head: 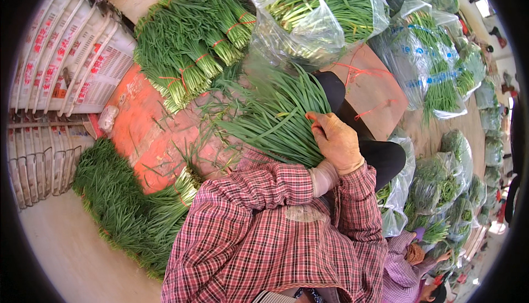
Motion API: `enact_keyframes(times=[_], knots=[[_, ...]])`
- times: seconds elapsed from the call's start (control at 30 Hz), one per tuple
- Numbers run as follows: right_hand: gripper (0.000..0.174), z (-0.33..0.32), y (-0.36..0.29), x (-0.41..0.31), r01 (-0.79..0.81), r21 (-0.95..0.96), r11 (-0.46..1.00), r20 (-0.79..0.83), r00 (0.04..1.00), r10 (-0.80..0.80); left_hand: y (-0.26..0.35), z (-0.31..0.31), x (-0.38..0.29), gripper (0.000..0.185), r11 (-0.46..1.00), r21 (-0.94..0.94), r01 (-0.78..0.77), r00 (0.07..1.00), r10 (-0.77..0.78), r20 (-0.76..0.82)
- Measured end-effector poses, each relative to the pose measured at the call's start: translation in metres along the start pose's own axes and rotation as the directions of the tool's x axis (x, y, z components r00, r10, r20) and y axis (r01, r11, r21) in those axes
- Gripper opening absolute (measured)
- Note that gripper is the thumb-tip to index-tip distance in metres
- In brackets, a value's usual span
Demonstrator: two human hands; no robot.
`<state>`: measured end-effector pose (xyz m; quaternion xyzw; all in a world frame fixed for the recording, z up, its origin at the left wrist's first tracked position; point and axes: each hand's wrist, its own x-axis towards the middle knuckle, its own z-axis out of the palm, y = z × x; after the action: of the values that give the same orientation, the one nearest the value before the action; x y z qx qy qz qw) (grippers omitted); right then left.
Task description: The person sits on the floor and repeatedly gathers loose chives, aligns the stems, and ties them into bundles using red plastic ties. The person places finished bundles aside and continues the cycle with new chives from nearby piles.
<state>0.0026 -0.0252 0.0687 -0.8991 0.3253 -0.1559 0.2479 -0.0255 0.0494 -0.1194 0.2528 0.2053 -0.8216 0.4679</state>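
Note:
A loose bunch of garlic chives [277, 117] lies across my lap, its leaves fanning to the upper left. My right hand [337, 141], in a tan glove, is closed around the bunch near its right end. Only the gloved wrist of my left hand [324, 177] shows, crossing beside the right wrist; its fingers are hidden behind the right hand and the leaves. Chive bunches bound with red ties [186, 46] are piled at the upper left. More bunches [124, 208] lie at the lower left, near my left sleeve.
An open plastic bag of chives [297, 30] stands ahead. Loose red ties [351, 69] lie on a brown board [372, 92]. White crates [70, 55] stand at the left; filled bags [434, 179] line the right. A co-worker [407, 261] is at the lower right.

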Motion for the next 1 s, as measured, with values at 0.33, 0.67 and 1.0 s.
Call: enact_keyframes(times=[0.33, 0.67, 1.0], knots=[[0.032, -0.009, 0.001, 0.001, 0.079, -0.022, 0.997, 0.136, 0.988, -0.076, -0.006, -0.011, 0.002, 0.035, 0.999, 0.027, 0.027, 1.000, -0.027, -0.013], [0.019, -0.008, 0.012, -0.020, 0.055, 0.167, 0.984, 0.117, 0.990, -0.076, -0.012, -0.016, 0.009, 0.035, 1.000, 0.016, 0.028, 1.000, -0.028, 0.014], [0.038, -0.001, 0.000, -0.008, -0.065, -0.038, 0.997, 0.060, 0.996, 0.067, -0.015, -0.031, 0.033, 0.035, 0.999, -0.031, -0.012, 0.991, 0.016, 0.132]])
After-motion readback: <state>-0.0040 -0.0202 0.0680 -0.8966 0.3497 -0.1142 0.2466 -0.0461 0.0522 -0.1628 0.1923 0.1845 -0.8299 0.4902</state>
